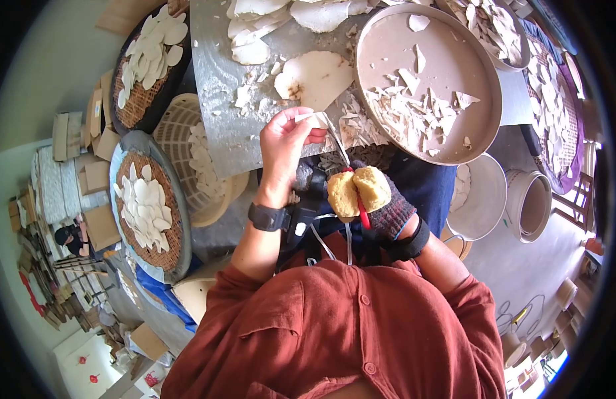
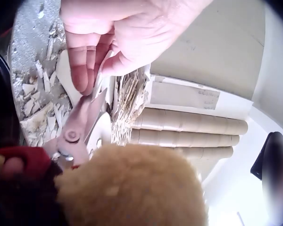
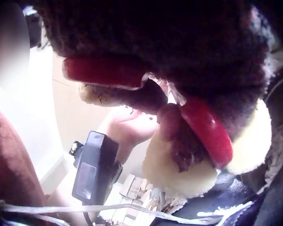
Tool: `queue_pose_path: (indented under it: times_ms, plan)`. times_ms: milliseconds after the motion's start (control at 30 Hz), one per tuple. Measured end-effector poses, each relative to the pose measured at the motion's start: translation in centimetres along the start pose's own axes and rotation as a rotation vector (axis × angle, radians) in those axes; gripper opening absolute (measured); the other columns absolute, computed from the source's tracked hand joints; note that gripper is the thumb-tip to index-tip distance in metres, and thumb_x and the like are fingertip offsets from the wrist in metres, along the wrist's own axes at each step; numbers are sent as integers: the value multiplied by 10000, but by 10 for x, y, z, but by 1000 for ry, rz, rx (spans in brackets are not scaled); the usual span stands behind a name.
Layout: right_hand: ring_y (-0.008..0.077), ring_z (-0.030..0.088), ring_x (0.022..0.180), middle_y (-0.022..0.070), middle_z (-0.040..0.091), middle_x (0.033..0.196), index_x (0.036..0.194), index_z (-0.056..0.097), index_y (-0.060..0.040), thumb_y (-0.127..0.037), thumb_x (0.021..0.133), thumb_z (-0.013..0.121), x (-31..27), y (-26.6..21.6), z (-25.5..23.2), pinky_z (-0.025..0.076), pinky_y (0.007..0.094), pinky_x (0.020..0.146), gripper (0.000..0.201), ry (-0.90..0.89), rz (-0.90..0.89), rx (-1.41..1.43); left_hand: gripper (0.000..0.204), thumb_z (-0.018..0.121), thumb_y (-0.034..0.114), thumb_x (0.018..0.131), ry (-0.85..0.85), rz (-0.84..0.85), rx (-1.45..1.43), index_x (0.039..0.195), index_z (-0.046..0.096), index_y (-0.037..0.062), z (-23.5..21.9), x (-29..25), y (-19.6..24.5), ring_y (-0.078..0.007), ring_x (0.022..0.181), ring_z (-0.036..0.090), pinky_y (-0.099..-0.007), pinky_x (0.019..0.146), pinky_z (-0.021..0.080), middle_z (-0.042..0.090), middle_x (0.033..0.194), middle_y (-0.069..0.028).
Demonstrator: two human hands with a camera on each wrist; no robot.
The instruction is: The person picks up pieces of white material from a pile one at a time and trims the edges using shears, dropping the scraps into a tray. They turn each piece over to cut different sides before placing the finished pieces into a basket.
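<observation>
Between the thumb and fingers of my bare left hand (image 1: 285, 139) is a thin, pale dried slice (image 1: 312, 120). My right hand (image 1: 393, 211), in a dark knitted glove, grips red-handled scissors (image 2: 71, 136). Yellow sponge padding (image 1: 373, 188) is bulky around the handles and hides part of the glove. In the left wrist view, the blades reach up to the slice right at the left fingertips. The right wrist view shows the red handle (image 3: 207, 132) pressed between gloved fingers and padding. A large pale slice (image 1: 314, 76) lies on the metal table just beyond.
A round tray (image 1: 414, 60) of cut slivers stands at the table's right. Crumbs and stacked slices (image 1: 251, 50) cover parts of the metal table (image 1: 218, 126). Woven trays of slices (image 1: 148, 206) and a plastic basket (image 1: 178, 133) stand left; buckets (image 1: 484, 199) stand right.
</observation>
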State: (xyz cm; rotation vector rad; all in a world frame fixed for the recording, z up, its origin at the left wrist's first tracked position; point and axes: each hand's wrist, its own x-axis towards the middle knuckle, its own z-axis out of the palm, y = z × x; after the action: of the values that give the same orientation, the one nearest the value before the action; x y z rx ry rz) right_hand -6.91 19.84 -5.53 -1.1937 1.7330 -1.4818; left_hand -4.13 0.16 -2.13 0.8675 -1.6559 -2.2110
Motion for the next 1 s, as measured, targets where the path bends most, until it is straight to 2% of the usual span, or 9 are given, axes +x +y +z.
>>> queue_pose_path:
  times_ms: [133, 267, 400, 467, 533, 633, 800, 933, 1000]
  plan:
    - [262, 622, 837, 93, 641, 872, 945, 618, -76, -195, 689, 737, 2, -11, -4, 491, 331, 745, 307, 17, -111, -232, 129, 598, 60, 850, -43, -76, 12, 964, 604, -1, -14, 4, -4, -147, 716, 649, -268, 664, 540, 658, 846, -90]
    - [264, 625, 814, 86, 647, 871, 927, 623, -94, -208, 682, 743, -8, 0, 3, 500, 332, 722, 295, -35, 63, -72, 168, 601, 76, 847, 6, -47, 136, 991, 607, -9, -36, -14, 10, -136, 694, 640, -248, 666, 524, 657, 854, -88]
    - [238, 639, 740, 111, 647, 808, 862, 622, -29, -127, 802, 600, 0, -6, 3, 502, 305, 663, 117, -82, 120, 178, 212, 580, 70, 850, 438, 228, 488, 1052, 615, 13, -173, -2, 38, -147, 810, 632, -252, 731, 506, 657, 940, -86]
    - [238, 640, 732, 114, 643, 795, 859, 615, -21, -114, 818, 576, 5, -13, 3, 501, 306, 655, 109, -99, 175, 247, 212, 593, 66, 825, 729, 559, 1133, 1029, 634, 24, -199, -2, 64, -211, 926, 616, -295, 816, 478, 650, 990, -115]
    - [252, 636, 750, 110, 637, 804, 882, 606, -35, -142, 791, 619, 7, -8, 10, 501, 321, 666, 142, -96, 94, 82, 235, 617, 62, 795, 563, 441, 1022, 1025, 640, 18, -184, -1, 73, -233, 1006, 587, -310, 883, 439, 636, 1045, -131]
    - [296, 618, 763, 115, 628, 810, 892, 616, -73, -205, 716, 658, 8, -5, 20, 496, 366, 672, 224, -163, -8, -194, 156, 645, 94, 781, 352, 492, 907, 923, 673, 35, -136, 25, 54, -221, 879, 636, -312, 822, 469, 671, 928, -115]
    - [323, 608, 763, 126, 627, 822, 880, 622, -90, -237, 715, 652, 1, -2, 24, 494, 390, 663, 224, -191, 60, -161, 145, 657, 125, 742, 424, 572, 1436, 853, 664, 31, -103, 69, 17, -258, 834, 603, -333, 718, 478, 646, 911, -107]
    - [282, 620, 806, 111, 637, 858, 922, 618, -73, -196, 721, 676, -8, 5, 28, 500, 353, 708, 243, -63, 324, 352, 61, 619, 75, 788, 192, 206, 615, 805, 640, 20, -118, 64, 15, -161, 617, 611, -252, 576, 472, 655, 738, -73]
    - [216, 630, 843, 90, 649, 896, 959, 614, -60, -140, 748, 683, -4, 4, 21, 503, 317, 743, 235, -124, 176, 156, 160, 594, 62, 842, 18, 38, 232, 976, 605, -24, -95, 33, 38, -128, 723, 628, -235, 617, 487, 649, 828, -78]
